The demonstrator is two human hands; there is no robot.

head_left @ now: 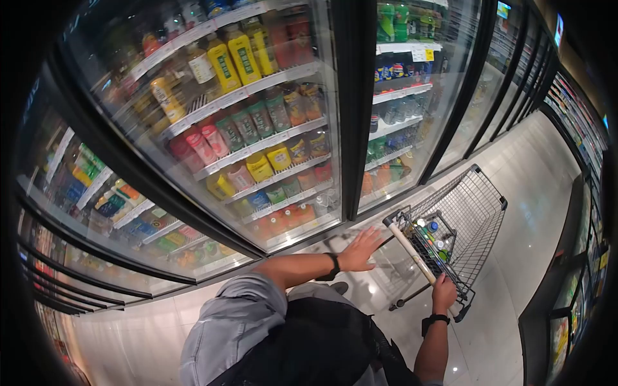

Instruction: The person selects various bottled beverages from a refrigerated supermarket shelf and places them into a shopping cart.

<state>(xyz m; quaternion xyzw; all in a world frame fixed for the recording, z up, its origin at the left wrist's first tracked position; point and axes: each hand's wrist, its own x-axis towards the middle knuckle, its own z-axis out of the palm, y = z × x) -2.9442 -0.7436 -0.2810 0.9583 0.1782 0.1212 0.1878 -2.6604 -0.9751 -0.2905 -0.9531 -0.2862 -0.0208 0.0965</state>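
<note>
Head view: left hand spread wide; right hand grips the handle, likely the best hold; the stiff wire cart should roll lightly.

Floor: pale, glossy tile; cart and shoe stand on it. Shelves: tiered, white front edges. One tier bears yellow bottles, upright; next down, pink drinks and green drinks in a row; below that, yellow containers.
</note>
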